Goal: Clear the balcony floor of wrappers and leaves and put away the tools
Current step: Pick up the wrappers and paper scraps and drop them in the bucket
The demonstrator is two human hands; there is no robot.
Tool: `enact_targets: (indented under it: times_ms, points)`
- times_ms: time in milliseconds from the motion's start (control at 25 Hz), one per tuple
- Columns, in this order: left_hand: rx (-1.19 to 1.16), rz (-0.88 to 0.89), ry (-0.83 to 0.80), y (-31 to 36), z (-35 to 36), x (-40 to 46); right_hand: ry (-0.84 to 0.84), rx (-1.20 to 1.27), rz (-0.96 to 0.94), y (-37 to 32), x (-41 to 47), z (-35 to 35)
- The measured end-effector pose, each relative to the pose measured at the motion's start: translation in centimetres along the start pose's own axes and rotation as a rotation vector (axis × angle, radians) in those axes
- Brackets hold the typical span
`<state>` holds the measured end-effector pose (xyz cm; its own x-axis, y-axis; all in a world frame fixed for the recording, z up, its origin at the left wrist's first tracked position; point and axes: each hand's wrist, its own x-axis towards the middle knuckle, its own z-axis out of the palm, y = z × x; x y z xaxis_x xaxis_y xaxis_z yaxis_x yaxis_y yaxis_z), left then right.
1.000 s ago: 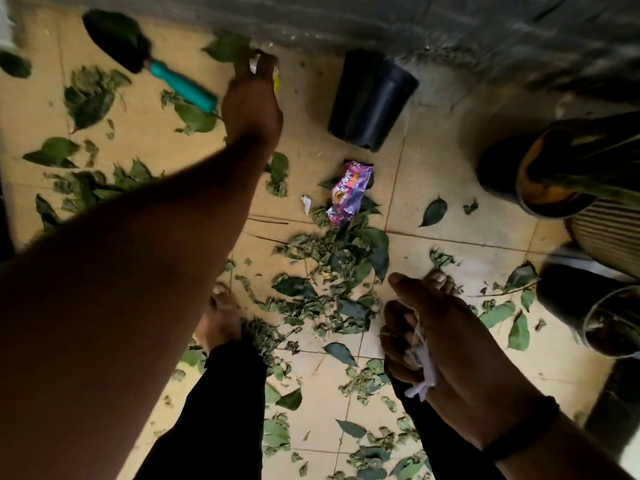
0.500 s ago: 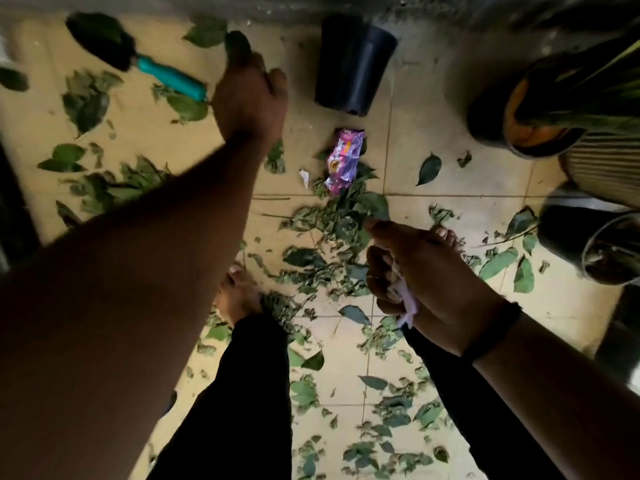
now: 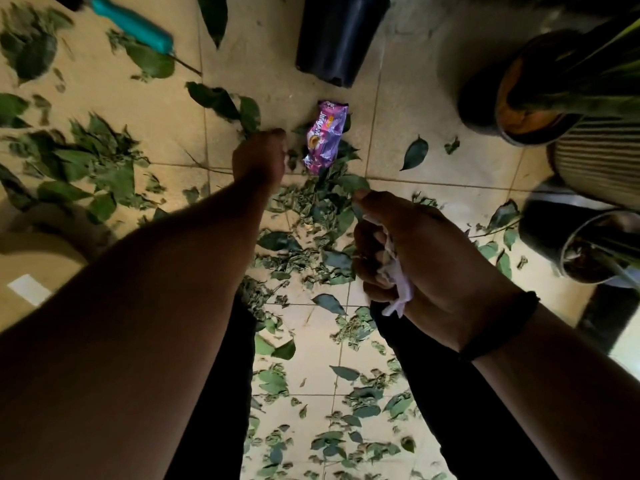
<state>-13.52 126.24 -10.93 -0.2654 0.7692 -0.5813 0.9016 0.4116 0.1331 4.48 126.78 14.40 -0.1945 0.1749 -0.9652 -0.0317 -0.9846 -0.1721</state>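
Reaching down at frame centre, the left hand (image 3: 259, 161) is curled, contents hidden, just left of the purple wrapper (image 3: 325, 136). Right hand (image 3: 426, 268) grips white scraps (image 3: 398, 282). Bare floor (image 3: 270, 64) lies above; leaves (image 3: 311, 216) crowd below.

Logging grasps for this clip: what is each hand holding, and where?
Right hand grips crumpled white wrapper scraps bunched in its curled fingers. Left hand is curled; whether it holds anything cannot be told.
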Motion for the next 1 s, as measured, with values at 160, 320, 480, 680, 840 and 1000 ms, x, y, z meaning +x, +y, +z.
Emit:
enact_targets:
  times_ms: [160, 320, 480, 680, 840, 1000]
  points:
    - [-0.107, -0.253, -0.002, -1.0, -1.2, -0.8, -0.012, 0.001, 0.029, 1.1, -0.1, 0.1]
    - [-0.207, -0.26, -0.017, -2.7, -3.2, -1.5, -0.011, -0.019, 0.047, 1.1, -0.1, 0.7]
    - [-0.383, -0.369, -0.004, -1.8, -1.5, -0.7, -0.007, 0.032, 0.026, 0.8, 0.2, 0.1]
    - [-0.474, -0.553, 0.137, 1.3, 0.4, -0.8, 0.028, -0.098, 0.02, 0.3, 0.5, -0.4]
    - [-0.702, -0.57, 0.194, 2.2, -1.2, -3.6, 0.048, -0.111, 0.0, 0.7, 0.3, 0.2]
    - [-0.779, -0.407, 0.075, 4.9, -2.6, -4.0, 0.069, -0.123, 0.002, 0.3, -0.4, 1.5]
